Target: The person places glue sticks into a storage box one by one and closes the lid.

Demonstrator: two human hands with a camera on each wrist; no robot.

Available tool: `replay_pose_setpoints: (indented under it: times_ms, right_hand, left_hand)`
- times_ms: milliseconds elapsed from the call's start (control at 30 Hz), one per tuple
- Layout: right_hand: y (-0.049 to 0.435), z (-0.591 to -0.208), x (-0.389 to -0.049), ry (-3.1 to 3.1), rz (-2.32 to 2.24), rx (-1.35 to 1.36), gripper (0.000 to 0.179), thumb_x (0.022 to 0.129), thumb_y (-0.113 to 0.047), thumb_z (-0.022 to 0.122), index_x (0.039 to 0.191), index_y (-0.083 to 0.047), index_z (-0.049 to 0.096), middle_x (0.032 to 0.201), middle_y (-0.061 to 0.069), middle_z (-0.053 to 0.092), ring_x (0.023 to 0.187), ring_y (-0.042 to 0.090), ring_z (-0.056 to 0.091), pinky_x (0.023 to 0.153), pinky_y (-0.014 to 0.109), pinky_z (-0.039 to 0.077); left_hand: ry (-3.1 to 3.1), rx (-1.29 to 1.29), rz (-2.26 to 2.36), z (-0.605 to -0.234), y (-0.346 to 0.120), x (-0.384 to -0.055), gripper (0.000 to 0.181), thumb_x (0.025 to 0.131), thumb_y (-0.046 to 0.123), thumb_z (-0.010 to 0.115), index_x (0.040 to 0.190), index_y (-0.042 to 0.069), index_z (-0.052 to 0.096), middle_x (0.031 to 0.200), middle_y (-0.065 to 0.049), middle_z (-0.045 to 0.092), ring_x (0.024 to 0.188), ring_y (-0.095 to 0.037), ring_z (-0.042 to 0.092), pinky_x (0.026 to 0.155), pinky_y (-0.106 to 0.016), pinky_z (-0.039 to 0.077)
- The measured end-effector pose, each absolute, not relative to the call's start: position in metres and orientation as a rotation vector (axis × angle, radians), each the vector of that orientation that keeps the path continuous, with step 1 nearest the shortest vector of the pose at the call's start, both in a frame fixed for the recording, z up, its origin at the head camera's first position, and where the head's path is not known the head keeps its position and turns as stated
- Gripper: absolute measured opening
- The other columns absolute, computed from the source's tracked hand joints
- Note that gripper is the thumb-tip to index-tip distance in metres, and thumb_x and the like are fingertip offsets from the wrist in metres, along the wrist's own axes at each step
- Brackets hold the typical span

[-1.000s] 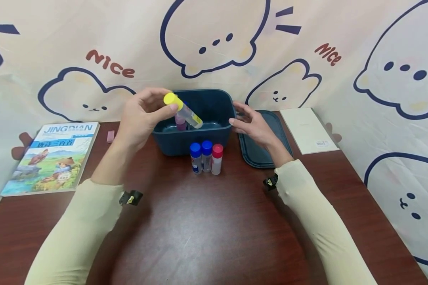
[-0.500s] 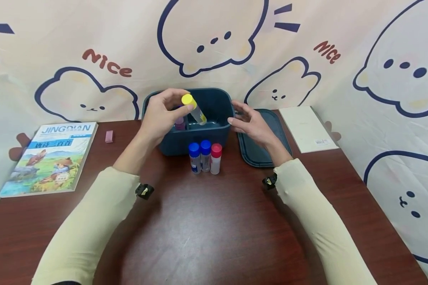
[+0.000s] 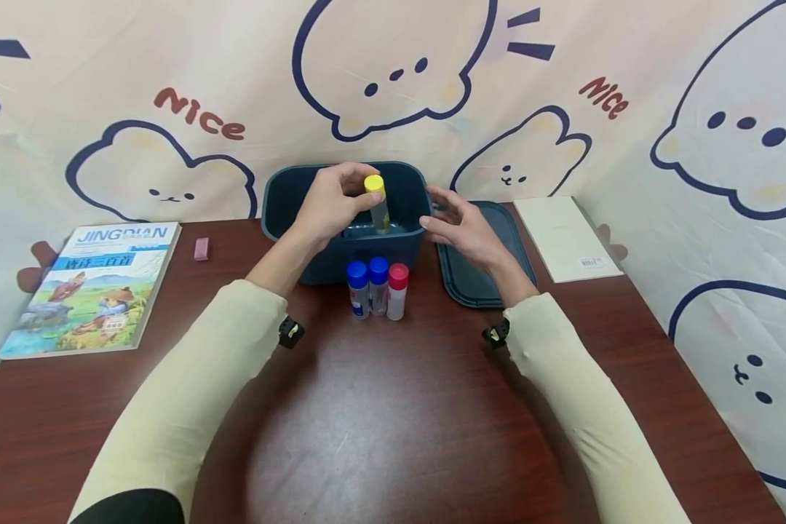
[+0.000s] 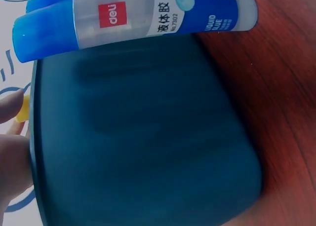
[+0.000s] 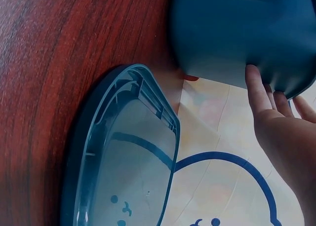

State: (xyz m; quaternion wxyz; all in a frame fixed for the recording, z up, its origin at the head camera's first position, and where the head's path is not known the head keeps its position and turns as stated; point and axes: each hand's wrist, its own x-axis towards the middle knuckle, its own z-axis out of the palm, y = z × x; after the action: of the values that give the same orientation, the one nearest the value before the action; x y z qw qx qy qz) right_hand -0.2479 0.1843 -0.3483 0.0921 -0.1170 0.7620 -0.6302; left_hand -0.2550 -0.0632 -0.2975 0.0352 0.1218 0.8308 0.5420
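In the head view my left hand point(image 3: 332, 204) pinches a clear glue bottle point(image 3: 380, 216) by its yellow cap. The bottle is nearly upright, its lower end inside a dark teal box point(image 3: 340, 260). Relaxed, extended fingers of my right hand point(image 3: 461, 229) touch the box's right end; the right wrist view shows these fingers point(image 5: 256, 88) against the wall. In front of the box stand two blue-capped glue bottles point(image 3: 359, 297) and a red-capped bottle point(image 3: 397, 297). The left wrist view shows "LIQUID GLUE" on a blue-capped bottle's label. My left hand hides part of the box's inside.
A teal lid point(image 3: 478, 287) lies right of the box, beside a pale notebook point(image 3: 566, 240). On the left are a picture-covered book point(image 3: 92, 291) and a small pink block point(image 3: 201, 249). A patterned cloth point(image 3: 236, 65) hangs behind the table point(image 3: 393, 422).
My left hand has moved right across the box with the yellow-capped glue bottle, which has gone from tilted to nearly upright. The right hand has stayed at the box's end.
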Motion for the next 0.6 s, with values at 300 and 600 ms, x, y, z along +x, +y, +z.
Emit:
replay_pose_setpoints:
  times_ms: [300,600]
  right_hand:
    - [0.185,-0.35,-0.248,2.248,-1.878,-0.362,0.066,0.1,-0.021,0.066,0.158,-0.015,0.035,0.161,0.008,0.033,0.143,0.031,0.039,0.106,0.054,0.045]
    - [0.185,-0.349,-0.248,2.248,-1.878,-0.359,0.066,0.1,-0.021,0.066,0.158,-0.016,0.034,0.161,0.007,0.033,0.142,0.03,0.04,0.106,0.054,0.045]
  left_hand:
    - [2.523,0.347,1.582,-0.301,-0.055,-0.271,0.036,0.098,0.012,0.068,0.133,0.008,0.062,0.129,-0.009,0.064,0.114,-0.024,0.059,0.103,-0.033,0.049]
    - [2.513,0.362,1.493,-0.303,-0.049,-0.284,0.034,0.099,0.012,0.067,0.133,0.007,0.062,0.124,-0.01,0.063,0.112,-0.025,0.054,0.102,-0.035,0.047]
